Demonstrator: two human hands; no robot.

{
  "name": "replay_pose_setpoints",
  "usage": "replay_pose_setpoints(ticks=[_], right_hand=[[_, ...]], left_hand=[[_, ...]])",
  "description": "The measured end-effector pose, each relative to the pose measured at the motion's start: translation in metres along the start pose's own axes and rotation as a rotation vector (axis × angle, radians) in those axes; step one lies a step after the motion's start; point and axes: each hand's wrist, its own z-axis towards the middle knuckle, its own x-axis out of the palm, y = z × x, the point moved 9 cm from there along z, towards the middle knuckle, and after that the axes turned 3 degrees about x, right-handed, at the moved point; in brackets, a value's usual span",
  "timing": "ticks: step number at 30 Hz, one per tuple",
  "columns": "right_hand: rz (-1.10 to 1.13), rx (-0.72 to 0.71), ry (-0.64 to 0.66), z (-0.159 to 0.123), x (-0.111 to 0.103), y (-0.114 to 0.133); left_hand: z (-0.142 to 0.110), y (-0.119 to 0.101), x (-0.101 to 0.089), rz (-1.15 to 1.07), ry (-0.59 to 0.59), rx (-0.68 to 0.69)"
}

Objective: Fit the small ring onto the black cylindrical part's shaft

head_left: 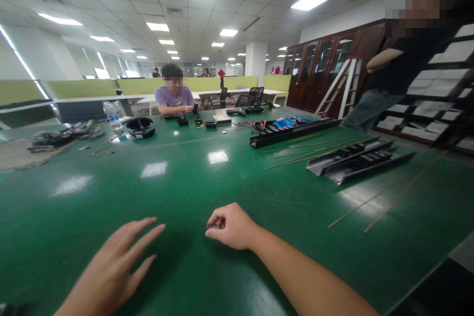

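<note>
My right hand [234, 227] is closed just above the green tabletop [177, 185], fingers curled and thumb pressed in. A small dark thing [212, 227] shows between its thumb and fingers, too little of it visible to name. To the left, my left hand [120, 259] hovers over the table with its fingers stretched out and apart. Nothing is in that hand, and a gap of bare green surface lies between the two hands.
Black metal channels [361, 160] and thin rods [355, 210] lie at the right. A longer black channel [266, 138] holds blue packets [285, 122]. Headgear [139, 127] and tangled parts [62, 136] sit back left. One person [174, 96] sits opposite; another [400, 69] stands right.
</note>
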Motion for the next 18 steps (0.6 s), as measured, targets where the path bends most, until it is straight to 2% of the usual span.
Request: replay_pose_setpoints(ticks=[1, 3, 5, 7, 11, 14, 18], right_hand=[[0.029, 0.014, 0.033, 0.001, 0.004, -0.003], [0.070, 0.024, 0.080, 0.002, 0.009, -0.007], [0.082, -0.011, 0.132, 0.002, 0.012, -0.005], [0.071, -0.047, 0.179, 0.001, 0.012, -0.002], [0.033, -0.028, 0.214, 0.003, 0.009, -0.003], [0.039, -0.015, 0.235, 0.004, 0.011, -0.005], [0.102, -0.007, 0.237, 0.004, 0.013, -0.005]], left_hand=[[0.016, -0.026, 0.018, -0.001, 0.060, 0.088], [0.046, -0.065, 0.042, -0.060, 0.084, 0.153], [0.072, -0.094, 0.058, -0.175, 0.093, 0.201], [0.088, -0.111, 0.068, -0.292, 0.103, 0.239], [0.096, -0.111, 0.076, -0.425, 0.083, 0.228], [0.090, -0.103, 0.073, -0.451, 0.050, 0.210], [0.089, -0.097, 0.068, -0.473, 0.063, 0.189]])
